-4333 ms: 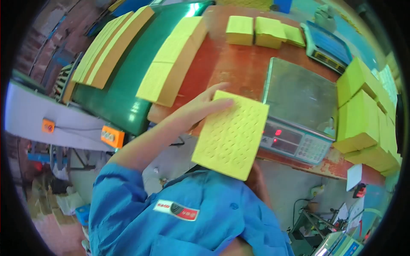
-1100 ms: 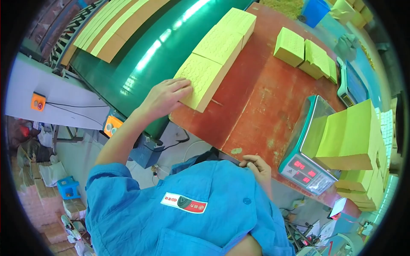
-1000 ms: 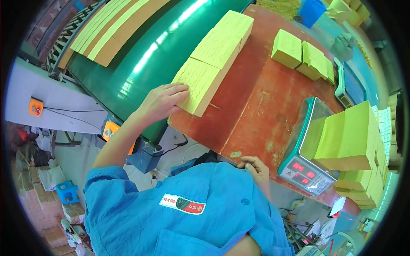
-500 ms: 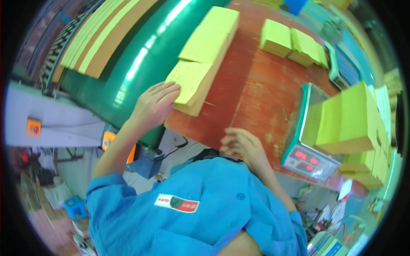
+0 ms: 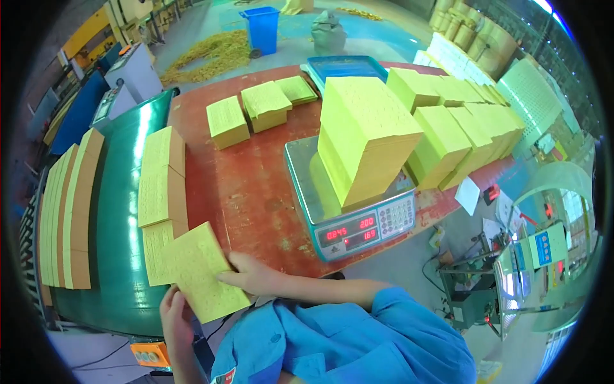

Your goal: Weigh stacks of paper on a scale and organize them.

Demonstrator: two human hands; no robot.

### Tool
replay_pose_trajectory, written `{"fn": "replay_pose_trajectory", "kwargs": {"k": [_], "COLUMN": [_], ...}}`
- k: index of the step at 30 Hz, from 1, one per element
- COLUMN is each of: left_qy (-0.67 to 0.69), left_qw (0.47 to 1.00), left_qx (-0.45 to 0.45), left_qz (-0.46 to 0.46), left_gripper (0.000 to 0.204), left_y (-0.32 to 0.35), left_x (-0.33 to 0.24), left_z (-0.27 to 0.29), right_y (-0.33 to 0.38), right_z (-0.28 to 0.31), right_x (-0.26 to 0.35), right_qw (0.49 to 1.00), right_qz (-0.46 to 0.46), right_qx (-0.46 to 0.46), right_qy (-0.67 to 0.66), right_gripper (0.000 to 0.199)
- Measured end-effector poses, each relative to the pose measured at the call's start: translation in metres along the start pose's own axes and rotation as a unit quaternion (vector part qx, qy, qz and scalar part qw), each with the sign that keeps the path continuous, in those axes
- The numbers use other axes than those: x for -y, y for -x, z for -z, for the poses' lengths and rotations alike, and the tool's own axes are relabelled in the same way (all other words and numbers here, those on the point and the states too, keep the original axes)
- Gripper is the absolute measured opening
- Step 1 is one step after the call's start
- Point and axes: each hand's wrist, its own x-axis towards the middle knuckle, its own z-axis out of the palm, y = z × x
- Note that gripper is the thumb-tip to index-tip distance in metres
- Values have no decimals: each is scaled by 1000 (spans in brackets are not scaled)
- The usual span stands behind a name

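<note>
A thin stack of yellow paper sheets (image 5: pixel 203 275) is tilted between my hands, over the near end of the green belt. My right hand (image 5: pixel 251 274) grips its right edge, thumb on top. My left hand (image 5: pixel 176 315) is at the lower left edge, fingers bent against it; part of them is hidden behind the sheets. Just beyond lies a row of yellow paper stacks (image 5: pixel 161 192) along the belt's right side. To the right, a tall block of yellow paper (image 5: pixel 364 141) stands on a digital scale (image 5: pixel 304 182) with lit red digits.
Smaller paper stacks (image 5: pixel 227 121) sit on the red table (image 5: pixel 246 198). Long rows of paper (image 5: pixel 77 217) lie on the green belt (image 5: pixel 115 256) at left. More stacks (image 5: pixel 441 137) crowd the table's right end, behind the scale. A blue tray (image 5: pixel 345 67) rests at the far edge.
My view has swung right and up. My left hand touched the nearest stack before, and my right hand was free; now both are at a thin stack of sheets lifted off the row.
</note>
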Motion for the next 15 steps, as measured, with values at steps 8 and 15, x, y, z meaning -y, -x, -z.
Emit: {"fn": "replay_pose_trajectory", "kwargs": {"k": [8,15], "left_qy": [-65,-35], "left_qw": [994,953], "left_qx": [86,253], "left_qz": [-5,-161], "left_gripper": [8,28], "left_y": [-26,-62], "left_x": [-40,-137], "left_z": [-137,-320], "right_y": [93,118], "right_z": [87,190], "right_x": [106,277], "right_qw": [972,916], "right_qz": [68,194], "right_qx": [-122,-278], "right_qy": [191,216], "right_gripper": [39,56]}}
